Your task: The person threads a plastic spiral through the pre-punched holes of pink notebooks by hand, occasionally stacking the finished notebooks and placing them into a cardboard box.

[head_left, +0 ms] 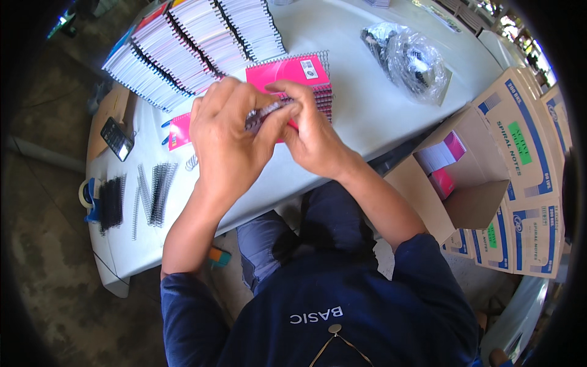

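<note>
In front of my chest, over the table edge, both hands are closed on a small spiral notebook (269, 114) seen edge-on. Its dark coil edge shows between the fingers, and the rest is mostly hidden. My left hand (225, 131) wraps its left end, knuckles up. Thumb and fingers of my right hand (313, 131) pinch its right end. Just beyond the hands stands a stack of pink spiral notebooks (284, 72). Left of my left hand, part of a pink notebook (178, 131) lies on the table, partly covered by that hand.
The white table (361, 131) also bears tall stacks of bound notebooks (202, 46), loose black coils (156, 189), a bundle of coils (112, 202), a phone (116, 139), a blue tape dispenser (92, 199) and a plastic bag of coils (409, 61). Right stands an open carton (483, 177) with notebooks.
</note>
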The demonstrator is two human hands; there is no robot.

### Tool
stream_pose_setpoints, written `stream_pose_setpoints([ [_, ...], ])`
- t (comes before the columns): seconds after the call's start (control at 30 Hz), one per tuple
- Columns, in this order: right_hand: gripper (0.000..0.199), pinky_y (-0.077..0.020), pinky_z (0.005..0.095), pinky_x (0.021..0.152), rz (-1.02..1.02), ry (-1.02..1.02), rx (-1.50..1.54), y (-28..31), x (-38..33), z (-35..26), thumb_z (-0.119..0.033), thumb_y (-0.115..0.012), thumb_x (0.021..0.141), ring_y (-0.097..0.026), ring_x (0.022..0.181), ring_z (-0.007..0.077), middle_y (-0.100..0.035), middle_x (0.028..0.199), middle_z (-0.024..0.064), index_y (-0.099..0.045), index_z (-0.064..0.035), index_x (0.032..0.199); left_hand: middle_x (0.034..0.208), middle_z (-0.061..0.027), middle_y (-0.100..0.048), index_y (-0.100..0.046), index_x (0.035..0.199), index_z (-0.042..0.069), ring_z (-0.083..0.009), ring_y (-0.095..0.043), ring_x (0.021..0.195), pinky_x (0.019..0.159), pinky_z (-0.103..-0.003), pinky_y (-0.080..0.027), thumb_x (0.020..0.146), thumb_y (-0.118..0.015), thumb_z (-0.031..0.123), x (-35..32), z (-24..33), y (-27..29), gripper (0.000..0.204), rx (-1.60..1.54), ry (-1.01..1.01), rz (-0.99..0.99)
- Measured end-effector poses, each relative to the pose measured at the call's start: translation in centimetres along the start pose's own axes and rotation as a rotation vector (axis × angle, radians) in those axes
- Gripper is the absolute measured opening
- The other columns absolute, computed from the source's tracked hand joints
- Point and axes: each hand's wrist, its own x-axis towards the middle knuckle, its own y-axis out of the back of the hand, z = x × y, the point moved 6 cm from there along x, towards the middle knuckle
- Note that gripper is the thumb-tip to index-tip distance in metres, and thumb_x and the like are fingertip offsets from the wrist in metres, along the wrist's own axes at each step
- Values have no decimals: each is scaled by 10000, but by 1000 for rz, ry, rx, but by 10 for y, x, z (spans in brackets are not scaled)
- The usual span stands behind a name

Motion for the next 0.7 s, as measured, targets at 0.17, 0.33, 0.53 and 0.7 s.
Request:
stream_pose_setpoints([
  [0.17,444,-489,387,723,44,111,-128,25,27,-3,-72,-542,891,-618,885,349,-608,922,202,-282,-42,1250,745,-43,-597,-625,793,82,-225,-569,722,641,-337,-366,705,-734,181,28,-5,2,172,-206,64,-26],
  [0.33,271,-474,325,837,192,121,318,63,53,11,-109,-598,866,-604,934,241,-632,972,132,-486,-13,1094,815,-73,-615,-646,832,72,-257,-581,774,662,-342,-432,711,-727,185,37,-55,3,183,32,114,-32],
  [0.53,462,-189,390,1103,-85,-138,49,95,23,97,-92,-397,833,-321,1315,283,-512,1256,221,-457,-4,1283,932,-106,-599,-638,1005,61,-292,-542,950,827,-372,-445,695,-762,233,-31,-68,-59,375,61,23,44],
  [0.7,461,-332,325,997,390,-222,4,56,-7,102,-241,-435,938,-472,1188,264,-533,1215,245,-410,11,1322,784,-77,-582,-612,883,12,-160,-555,733,680,-287,-453,793,-712,195,-68,-124,-86,227,-482,667,459],
])
